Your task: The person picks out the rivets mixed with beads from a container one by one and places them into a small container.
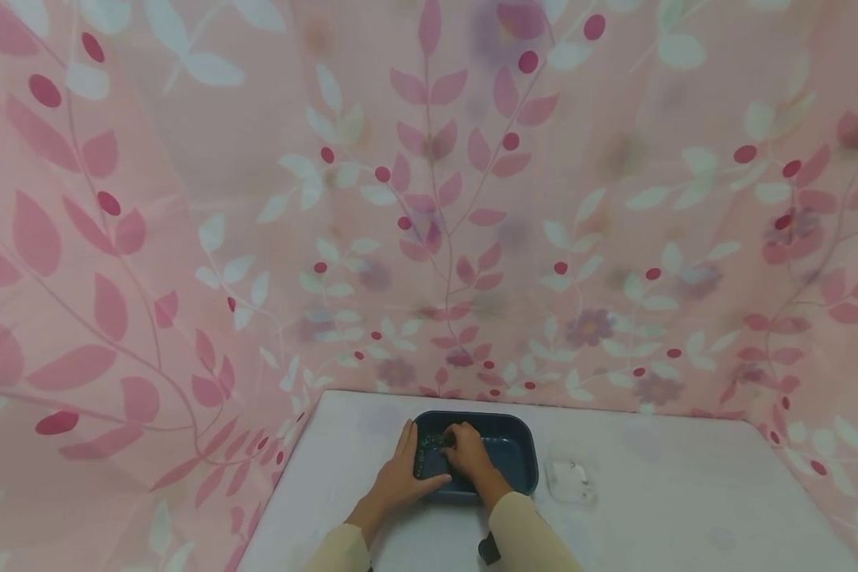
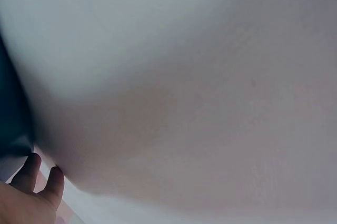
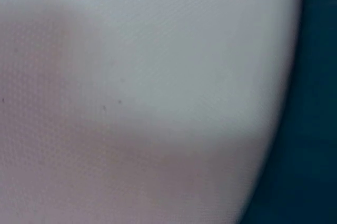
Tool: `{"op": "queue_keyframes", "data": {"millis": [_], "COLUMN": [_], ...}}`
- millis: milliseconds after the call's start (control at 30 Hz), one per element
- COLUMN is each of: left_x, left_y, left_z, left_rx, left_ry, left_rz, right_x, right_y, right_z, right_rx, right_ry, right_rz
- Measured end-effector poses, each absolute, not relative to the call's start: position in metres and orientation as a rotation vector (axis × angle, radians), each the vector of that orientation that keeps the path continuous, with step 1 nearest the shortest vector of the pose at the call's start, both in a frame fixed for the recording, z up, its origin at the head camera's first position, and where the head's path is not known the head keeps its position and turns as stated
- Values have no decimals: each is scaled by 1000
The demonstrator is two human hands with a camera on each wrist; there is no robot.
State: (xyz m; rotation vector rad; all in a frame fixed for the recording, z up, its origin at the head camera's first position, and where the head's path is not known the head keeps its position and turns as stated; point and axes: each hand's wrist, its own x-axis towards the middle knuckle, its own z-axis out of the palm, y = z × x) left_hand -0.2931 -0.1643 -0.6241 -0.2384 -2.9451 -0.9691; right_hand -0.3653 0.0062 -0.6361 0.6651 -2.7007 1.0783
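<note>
A dark blue rectangular basin (image 1: 504,419) stands on the white tabletop in the head view. Along its left inner side runs a strand of small green bits (image 1: 420,459), too small to make out finely. My left hand (image 1: 399,478) lies against the basin's left side, fingers straight along the wall and thumb stretched over the near rim. In the left wrist view, its fingertips (image 2: 32,160) touch the basin's outer wall (image 2: 13,103). My right hand (image 1: 468,453) reaches inside, with bent fingers and thumb pinching at the strand's end. The right wrist view shows only basin wall (image 3: 305,108) and cloth.
To the right of the basin sits a clear plastic container (image 1: 570,481) with small shiny bits in it. White cloth covers the table (image 1: 675,492). Pink leaf-patterned curtains (image 1: 436,238) close in the back and both sides.
</note>
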Motion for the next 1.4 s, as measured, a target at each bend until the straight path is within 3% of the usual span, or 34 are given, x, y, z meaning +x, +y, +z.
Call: {"op": "queue_keyframes", "data": {"millis": [1400], "left_x": [-292], "left_y": [-163], "left_z": [-620], "left_rx": [-241], "left_ry": [-2964], "left_rz": [-1046], "right_x": [-364], "right_y": [-18], "right_z": [-629], "right_rx": [772], "right_ry": [-2829], "right_rz": [661]}}
